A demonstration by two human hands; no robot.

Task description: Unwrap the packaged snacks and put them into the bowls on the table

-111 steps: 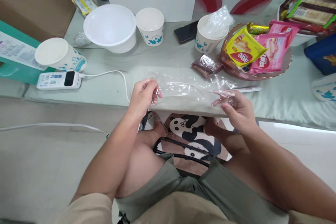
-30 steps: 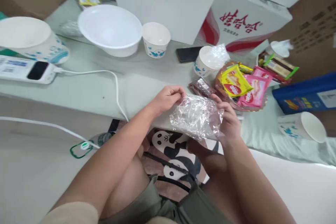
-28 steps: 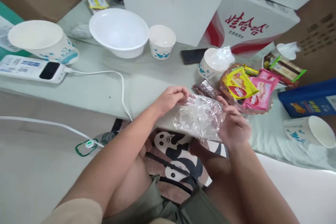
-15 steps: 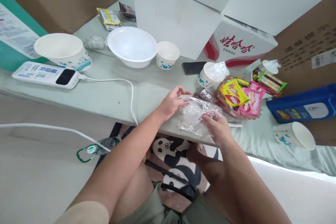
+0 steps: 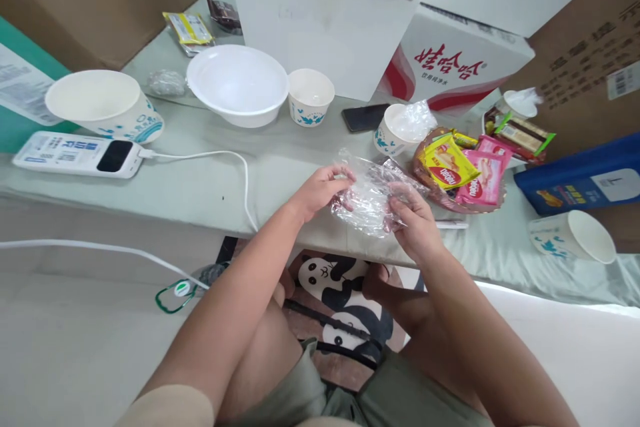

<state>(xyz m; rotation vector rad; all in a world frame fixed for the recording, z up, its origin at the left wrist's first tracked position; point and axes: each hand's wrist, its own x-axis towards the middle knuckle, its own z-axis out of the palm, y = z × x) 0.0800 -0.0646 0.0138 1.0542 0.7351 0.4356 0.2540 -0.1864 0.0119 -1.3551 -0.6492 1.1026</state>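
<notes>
A crumpled clear plastic bag is stretched between my two hands, above the front edge of the covered table. My left hand pinches its left side between thumb and fingers. On the right side, my right hand grips the plastic, with some fingers seen through it. Just behind the bag lies a dark wrapped snack, partly covered by the film. A basket with yellow and pink wafer packets stands to the right of my right hand.
A white bowl, a small paper cup, a cup with plastic film and a phone stand along the back. At left are a large paper tub and a power bank with a white cable. Boxes wall the rear.
My left hand has closed its fingers onto the bag, where they were partly spread before. The plastic is raised and spread a little differently. The camera view has shifted slightly.
</notes>
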